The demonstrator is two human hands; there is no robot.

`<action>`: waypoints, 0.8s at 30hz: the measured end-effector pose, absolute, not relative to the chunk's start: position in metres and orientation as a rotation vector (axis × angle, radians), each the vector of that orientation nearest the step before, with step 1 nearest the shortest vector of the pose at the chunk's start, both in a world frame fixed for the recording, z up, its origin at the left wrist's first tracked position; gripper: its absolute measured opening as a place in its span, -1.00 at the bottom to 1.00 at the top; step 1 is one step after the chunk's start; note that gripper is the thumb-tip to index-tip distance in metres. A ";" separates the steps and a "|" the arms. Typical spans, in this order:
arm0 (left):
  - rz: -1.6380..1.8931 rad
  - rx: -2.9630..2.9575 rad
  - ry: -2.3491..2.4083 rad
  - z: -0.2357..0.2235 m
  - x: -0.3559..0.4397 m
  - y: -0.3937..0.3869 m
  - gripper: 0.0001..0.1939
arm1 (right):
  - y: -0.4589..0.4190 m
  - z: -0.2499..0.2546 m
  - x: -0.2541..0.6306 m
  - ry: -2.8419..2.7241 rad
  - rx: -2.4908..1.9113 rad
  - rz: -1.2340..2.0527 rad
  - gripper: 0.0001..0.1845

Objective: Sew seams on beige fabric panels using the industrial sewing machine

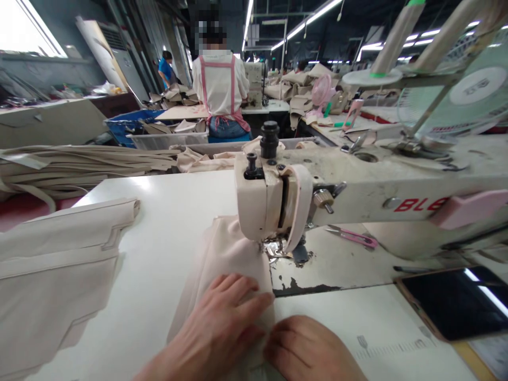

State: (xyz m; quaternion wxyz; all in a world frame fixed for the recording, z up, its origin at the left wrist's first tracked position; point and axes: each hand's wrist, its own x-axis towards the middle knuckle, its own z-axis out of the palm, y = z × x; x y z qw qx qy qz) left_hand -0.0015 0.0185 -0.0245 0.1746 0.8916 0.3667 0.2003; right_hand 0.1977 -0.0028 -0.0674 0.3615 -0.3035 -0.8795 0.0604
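A beige fabric piece (226, 248) lies on the white sewing table, its right edge running to the presser foot (278, 250) of the sewing machine (257, 201). My left hand (226, 312) rests on top of the fabric with its fingers stretched out, just in front of the machine head. Close beside it, my right hand (305, 346) has its fingers curled together at the fabric's near right edge. The fingertips of the right hand are tucked in, and the fabric in them is only partly visible.
Beige fabric panels (79, 254) lie at the left. Right of the needle are pink-handled snips (353, 236) and a phone (456, 301). Long beige strips (79, 164) are piled behind the table. A person in an apron (220, 84) sits ahead, facing away. Thread cones (397, 42) stand at upper right.
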 end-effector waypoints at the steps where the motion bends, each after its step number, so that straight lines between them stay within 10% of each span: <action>1: 0.473 2.540 1.070 -0.026 -0.002 0.026 -0.80 | 0.001 -0.069 0.196 -2.302 -0.754 0.130 -0.49; 24: 0.449 2.488 0.817 -0.018 -0.032 0.091 -0.74 | 0.068 -0.077 0.212 -2.545 -0.661 -0.157 -0.61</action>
